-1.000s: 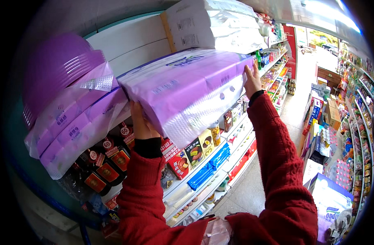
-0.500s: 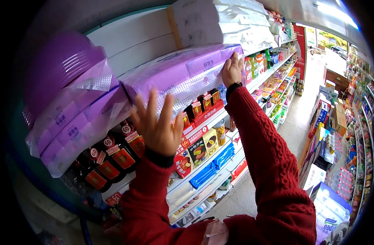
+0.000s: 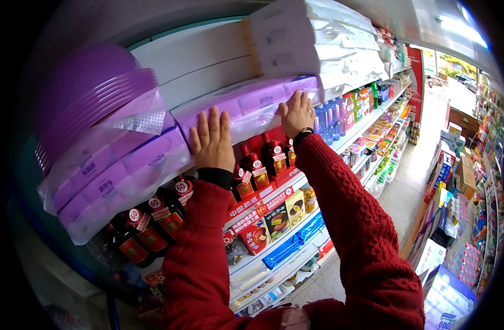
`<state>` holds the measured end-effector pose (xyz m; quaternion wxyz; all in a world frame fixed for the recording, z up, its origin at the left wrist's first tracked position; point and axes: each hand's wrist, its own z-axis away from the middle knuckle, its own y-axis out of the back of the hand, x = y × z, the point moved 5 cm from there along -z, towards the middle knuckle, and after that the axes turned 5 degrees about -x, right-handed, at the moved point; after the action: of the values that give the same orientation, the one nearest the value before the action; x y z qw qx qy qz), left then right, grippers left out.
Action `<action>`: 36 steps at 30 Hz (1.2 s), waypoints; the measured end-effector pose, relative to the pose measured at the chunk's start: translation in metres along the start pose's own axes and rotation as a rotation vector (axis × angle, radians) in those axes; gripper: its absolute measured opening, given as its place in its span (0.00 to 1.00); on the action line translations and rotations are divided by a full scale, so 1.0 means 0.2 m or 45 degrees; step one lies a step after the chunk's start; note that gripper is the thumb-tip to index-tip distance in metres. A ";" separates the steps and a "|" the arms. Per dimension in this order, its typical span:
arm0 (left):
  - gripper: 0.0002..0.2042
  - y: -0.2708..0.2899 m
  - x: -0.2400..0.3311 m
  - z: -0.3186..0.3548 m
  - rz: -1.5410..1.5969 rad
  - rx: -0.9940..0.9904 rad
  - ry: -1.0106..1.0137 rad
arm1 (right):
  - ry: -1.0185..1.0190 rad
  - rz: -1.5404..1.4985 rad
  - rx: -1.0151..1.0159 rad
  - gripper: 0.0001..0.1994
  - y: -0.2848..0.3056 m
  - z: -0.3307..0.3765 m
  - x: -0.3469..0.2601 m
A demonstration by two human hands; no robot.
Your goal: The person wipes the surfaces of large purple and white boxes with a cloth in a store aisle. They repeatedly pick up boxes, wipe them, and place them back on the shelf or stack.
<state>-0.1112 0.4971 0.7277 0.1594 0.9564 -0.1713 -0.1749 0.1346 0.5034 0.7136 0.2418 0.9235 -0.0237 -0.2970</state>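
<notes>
A long purple plastic-wrapped pack of tissues (image 3: pixel 257 100) lies on the top shelf. My left hand (image 3: pixel 214 140) rests flat against its front near the left end, fingers stretched and pointing up. Farther right, my right hand (image 3: pixel 297 114) presses on the same front side by the right end, its fingers extended over the edge. Neither hand is wrapped round anything. Just left of this pack sits a stack of similar purple packs (image 3: pixel 117 170) in clear wrap, with nested purple plastic basins (image 3: pixel 92 93) on top.
White plastic-wrapped packs (image 3: pixel 340 49) are piled right of the purple pack. Dark bottles (image 3: pixel 260 165) stand beneath it, above small boxes (image 3: pixel 276 220) and blue packets (image 3: pixel 296 239). An aisle floor (image 3: pixel 398 192) runs toward a bright doorway, with cartons (image 3: pixel 465 173) along its right side.
The long purple pack has gone farther back on the shelf, uncovering more bottles below. My left hand has come to rest on its front; my right hand has shifted slightly left and down.
</notes>
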 end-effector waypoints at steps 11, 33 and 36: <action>0.31 0.01 0.25 0.15 0.281 -0.164 -0.287 | 0.402 -0.335 0.065 0.27 0.10 0.22 0.34; 0.30 0.87 2.36 2.38 2.316 -2.957 -0.916 | -0.922 1.282 0.624 0.30 3.24 3.25 0.92; 0.38 1.23 2.39 2.35 2.161 -3.318 -0.768 | -1.347 1.381 0.545 0.40 3.51 3.34 1.34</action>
<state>0.0598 -0.0212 0.2669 -0.8456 0.2689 0.3966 0.2354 0.0515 -0.4539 0.4210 0.1265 0.5455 -0.6396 -0.5265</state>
